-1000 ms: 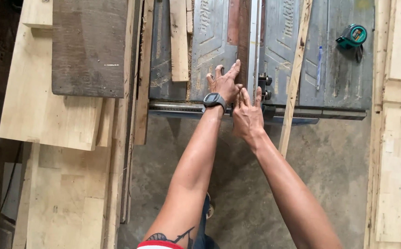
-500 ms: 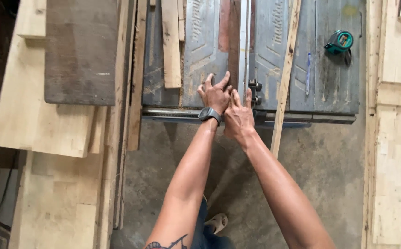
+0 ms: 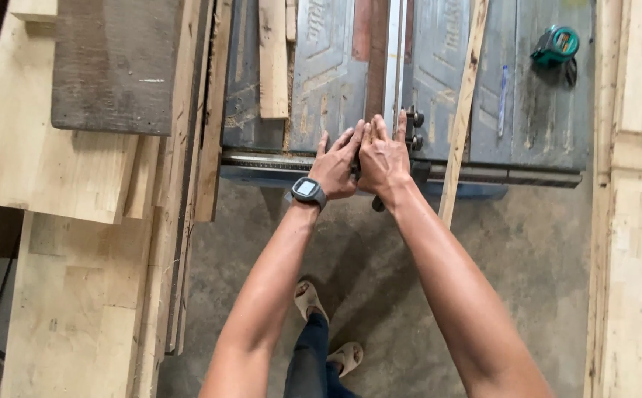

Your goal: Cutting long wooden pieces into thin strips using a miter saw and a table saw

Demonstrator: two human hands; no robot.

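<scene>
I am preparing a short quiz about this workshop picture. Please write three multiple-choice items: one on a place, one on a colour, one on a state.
1. Where does the tape measure lie?
A. On the saw table's far right part
B. On the floor
C. On the left boards

2. What colour is the tape measure?
A. Red
B. Green
C. White

3. How are the hands?
A. Apart, hanging down
B. Side by side, pressed on the strip
C. Holding a hammer

Answers: 1 A, it lies on the grey top. 2 B, its case is green. 3 B, left hand and right hand press the reddish strip.
</scene>
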